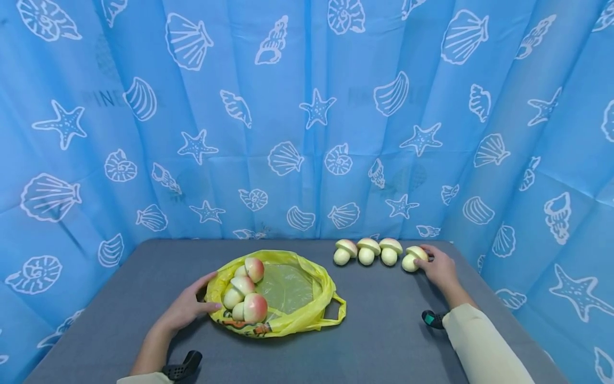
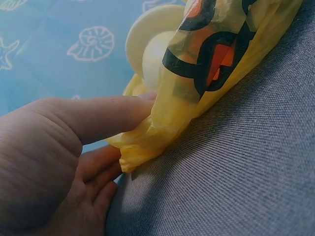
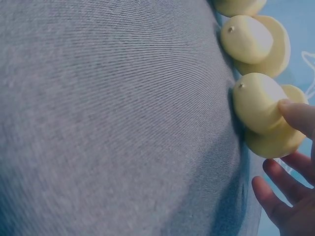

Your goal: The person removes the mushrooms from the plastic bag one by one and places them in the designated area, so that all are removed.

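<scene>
Right hand [image 1: 440, 266]: pinching end mushroom [image 1: 411, 260]; glossy cap may slip. Left hand [image 1: 188, 306]: gripping bag [image 1: 302, 322]; a tug could spill three mushrooms [image 1: 256, 308].

Across the table [image 1: 384, 336], my left hand [image 1: 189, 306] is at the left end of a bag [image 1: 307, 319], three mushrooms [image 1: 255, 308] inside toward that side. Farther right, four more mushrooms [image 1: 368, 250] line the far edge, the rightmost one [image 1: 413, 258] within my right hand [image 1: 440, 268], a curtain [image 1: 307, 144] behind.
</scene>
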Demonstrator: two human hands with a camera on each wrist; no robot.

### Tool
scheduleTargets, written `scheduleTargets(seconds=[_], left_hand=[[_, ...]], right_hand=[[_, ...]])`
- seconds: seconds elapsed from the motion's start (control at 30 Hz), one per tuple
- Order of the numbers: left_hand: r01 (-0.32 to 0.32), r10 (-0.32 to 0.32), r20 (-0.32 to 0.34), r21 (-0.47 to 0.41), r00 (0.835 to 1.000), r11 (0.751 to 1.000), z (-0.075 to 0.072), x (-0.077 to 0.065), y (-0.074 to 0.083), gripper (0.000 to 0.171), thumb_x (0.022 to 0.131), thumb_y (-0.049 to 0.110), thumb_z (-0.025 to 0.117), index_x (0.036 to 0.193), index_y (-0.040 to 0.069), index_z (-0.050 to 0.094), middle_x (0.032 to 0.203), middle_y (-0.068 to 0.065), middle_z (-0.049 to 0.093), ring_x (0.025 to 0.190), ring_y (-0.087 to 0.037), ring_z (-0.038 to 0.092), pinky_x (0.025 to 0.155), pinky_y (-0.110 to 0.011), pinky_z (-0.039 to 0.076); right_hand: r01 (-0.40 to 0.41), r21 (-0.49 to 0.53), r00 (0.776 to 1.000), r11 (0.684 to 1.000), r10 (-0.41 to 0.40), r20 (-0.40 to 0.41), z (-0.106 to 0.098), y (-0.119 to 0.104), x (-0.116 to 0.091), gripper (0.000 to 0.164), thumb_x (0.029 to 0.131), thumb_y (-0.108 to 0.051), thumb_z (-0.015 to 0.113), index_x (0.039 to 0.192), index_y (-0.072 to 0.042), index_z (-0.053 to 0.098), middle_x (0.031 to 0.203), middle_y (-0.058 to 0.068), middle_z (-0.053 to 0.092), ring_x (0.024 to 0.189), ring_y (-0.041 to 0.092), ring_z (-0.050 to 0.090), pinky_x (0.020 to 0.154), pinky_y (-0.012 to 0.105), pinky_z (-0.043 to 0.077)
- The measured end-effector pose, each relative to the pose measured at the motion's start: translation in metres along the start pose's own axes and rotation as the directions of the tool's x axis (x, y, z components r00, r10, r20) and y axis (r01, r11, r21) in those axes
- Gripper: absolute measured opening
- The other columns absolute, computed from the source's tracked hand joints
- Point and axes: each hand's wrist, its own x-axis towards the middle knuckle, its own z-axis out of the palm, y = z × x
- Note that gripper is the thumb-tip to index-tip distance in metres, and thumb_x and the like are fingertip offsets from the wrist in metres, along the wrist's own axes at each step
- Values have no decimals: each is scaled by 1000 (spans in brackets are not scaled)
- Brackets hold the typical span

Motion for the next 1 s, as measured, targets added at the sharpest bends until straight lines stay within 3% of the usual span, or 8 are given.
scheduleTargets(seconds=[0.47, 1.0], left_hand=[[4, -4, -2, -19, 1000, 1000, 0, 1, -2, 91, 83, 35, 76, 152, 2, 27, 153, -28, 23, 139, -47, 20, 107, -64, 22], [-14, 13, -11, -19, 1000, 1000, 1, 0, -1, 90, 84, 35, 76, 152, 1, 27, 153, -29, 24, 139, -47, 21, 108, -64, 21]], right_hand=[[-6, -1, 999, 1000, 6, -43, 5, -1, 3, 57, 94, -18, 63, 141, 5, 42, 134, 34, 46, 121, 52, 40, 96, 62, 34], [-52, 39, 998, 998, 53, -28, -3, -8, 5, 55, 95, -16, 61, 141, 6, 40, 136, 33, 44, 120, 49, 48, 91, 57, 44]])
